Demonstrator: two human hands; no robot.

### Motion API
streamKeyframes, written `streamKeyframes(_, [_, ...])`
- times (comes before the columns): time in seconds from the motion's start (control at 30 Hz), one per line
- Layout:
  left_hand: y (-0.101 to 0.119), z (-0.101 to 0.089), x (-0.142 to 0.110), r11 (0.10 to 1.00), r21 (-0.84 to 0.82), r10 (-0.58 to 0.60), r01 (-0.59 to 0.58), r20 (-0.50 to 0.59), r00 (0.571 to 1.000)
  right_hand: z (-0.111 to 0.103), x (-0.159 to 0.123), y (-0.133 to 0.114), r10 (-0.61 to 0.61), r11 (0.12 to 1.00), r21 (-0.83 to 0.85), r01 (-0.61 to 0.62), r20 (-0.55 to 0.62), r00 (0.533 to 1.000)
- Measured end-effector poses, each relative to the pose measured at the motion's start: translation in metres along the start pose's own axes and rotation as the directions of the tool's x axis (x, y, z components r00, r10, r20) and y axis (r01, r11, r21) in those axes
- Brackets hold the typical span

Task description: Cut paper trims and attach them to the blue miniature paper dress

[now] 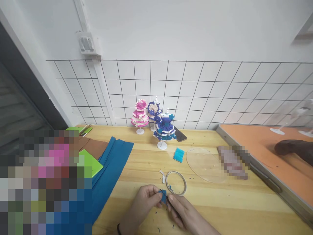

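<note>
My left hand (144, 202) and my right hand (183, 212) meet low in the view over the wooden table (220, 209). Both pinch a small blue paper piece (163, 195) between their fingertips. Just beyond them lies a ring of tape (176, 182) with a tiny blue scrap inside it and a white strip beside it. A folded blue pleated piece (179, 154) lies further back.
Three small paper dresses on white stands (156, 122) stand by the wire-grid wall, a phone (180, 134) behind them. A clear oval plate (204, 164) lies right. Blue (111, 169), green and brown sheets lie left. An orange board (269, 153) fills the right.
</note>
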State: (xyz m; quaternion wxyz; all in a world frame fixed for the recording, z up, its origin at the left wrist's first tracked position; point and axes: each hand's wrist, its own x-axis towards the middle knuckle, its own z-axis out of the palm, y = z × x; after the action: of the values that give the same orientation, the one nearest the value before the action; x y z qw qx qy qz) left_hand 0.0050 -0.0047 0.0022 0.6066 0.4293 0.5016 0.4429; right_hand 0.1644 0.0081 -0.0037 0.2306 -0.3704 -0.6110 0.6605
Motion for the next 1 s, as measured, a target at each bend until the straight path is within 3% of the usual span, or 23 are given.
streamKeyframes(0.5, [0.000, 0.000, 0.001, 1.000, 0.008, 0.006, -0.006, 0.008, 1.000, 0.001, -0.003, -0.010, -0.013, 1.000, 0.028, 0.013, -0.003, 1.000])
streamKeyframes(1.0, [-0.001, -0.001, 0.002, 1.000, 0.028, -0.001, 0.000, 0.016, 1.000, -0.002, -0.006, -0.013, -0.016, 0.997, -0.075, 0.015, -0.015, 1.000])
